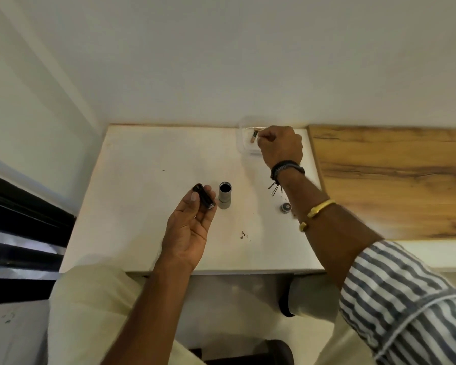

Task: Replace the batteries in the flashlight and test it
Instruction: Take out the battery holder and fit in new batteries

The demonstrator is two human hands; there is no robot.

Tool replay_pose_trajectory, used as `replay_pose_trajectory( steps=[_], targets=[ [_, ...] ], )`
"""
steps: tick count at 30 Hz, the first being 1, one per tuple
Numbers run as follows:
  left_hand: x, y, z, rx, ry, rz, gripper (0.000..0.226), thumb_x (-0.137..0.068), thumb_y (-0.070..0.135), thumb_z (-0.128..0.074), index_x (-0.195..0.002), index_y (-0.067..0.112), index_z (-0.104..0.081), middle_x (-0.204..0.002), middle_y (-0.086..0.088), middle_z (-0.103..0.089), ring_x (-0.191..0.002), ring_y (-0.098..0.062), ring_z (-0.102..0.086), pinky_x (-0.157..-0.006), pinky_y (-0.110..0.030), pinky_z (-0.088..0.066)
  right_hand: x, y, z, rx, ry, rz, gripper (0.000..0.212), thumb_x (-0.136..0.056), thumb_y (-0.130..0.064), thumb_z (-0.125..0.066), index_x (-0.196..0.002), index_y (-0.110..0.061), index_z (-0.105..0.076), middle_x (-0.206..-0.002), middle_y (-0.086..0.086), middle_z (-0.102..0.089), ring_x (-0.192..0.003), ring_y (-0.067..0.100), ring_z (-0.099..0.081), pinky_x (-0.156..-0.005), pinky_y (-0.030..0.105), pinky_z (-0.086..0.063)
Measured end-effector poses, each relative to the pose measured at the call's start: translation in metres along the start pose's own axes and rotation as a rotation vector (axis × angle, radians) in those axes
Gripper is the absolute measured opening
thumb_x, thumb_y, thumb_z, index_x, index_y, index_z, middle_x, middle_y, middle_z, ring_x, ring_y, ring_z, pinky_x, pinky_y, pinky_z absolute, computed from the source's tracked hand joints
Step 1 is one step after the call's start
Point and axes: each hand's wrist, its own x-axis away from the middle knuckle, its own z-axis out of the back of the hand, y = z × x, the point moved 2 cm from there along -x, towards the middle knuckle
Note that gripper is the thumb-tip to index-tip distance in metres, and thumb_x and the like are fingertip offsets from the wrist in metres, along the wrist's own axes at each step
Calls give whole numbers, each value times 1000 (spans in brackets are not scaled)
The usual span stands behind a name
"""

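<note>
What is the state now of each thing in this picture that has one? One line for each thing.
Flashlight body: upright on the table, top end open.
Cap: off, lying on the table, apart from the body.
Battery holder: out of the body, held by the left hand.
Battery: pinched by the right hand, over the clear box.
Clear box: on the table's far side, seems open on top.

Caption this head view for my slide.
Left hand holds black battery holder near open flashlight; right hand pinches a battery at clear box.
</note>
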Motion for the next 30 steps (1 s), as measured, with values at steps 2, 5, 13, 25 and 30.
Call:
replay_pose_trajectory(
  steps=[2,5,13,25,30],
  targets=[
    [-4,2,2,15,8,1,35,-94,13,-58,-126,0,-59,-121,-18,-68,-110,-26,-68,-89,-33,-57,-19,-3,-11,128,-51,16,20,-85,-19,-64,-95,-26,-80,-94,1,-78,-86,26,-70,-70,29,-56],
    [-9,3,5,11,14,7,33,-93,13,-58,-124,1,-61,-120,-17,-68,-109,-26,-69,-88,-32,-57,-44,-2,-28,292,-131,49,23,-88,-16,-60,-99,-22,-80,-100,7,-76,-91,31,-71,-76,36,-61],
    [-12,3,8,-34,12,4,33,-93,14,-58,-122,2,-63,-119,-16,-69,-108,-25,-69,-86,-30,-57,-70,1,-59,477,-183,17,38,-82,-38,-74,-110,-15,-68,-108,10,-70,-99,34,-69,-79,38,-56],
    [-8,1,5,-65,5,-1,35,-93,12,-59,-126,1,-60,-120,-19,-69,-110,-26,-68,-90,-33,-57,-40,-16,-30,121,-87,-47,38,-78,-28,-71,-116,-30,-69,-110,3,-72,-96,24,-69,-79,34,-58],
    [-21,-2,5,-85,-21,24,32,-95,9,-59,-127,6,-62,-119,-23,-68,-109,-30,-68,-90,-36,-57,18,-13,-8,-180,-131,-76,32,-77,-20,-67,-107,-28,-76,-82,-3,-77,-78,19,-75,-81,35,-61]
  ],
)
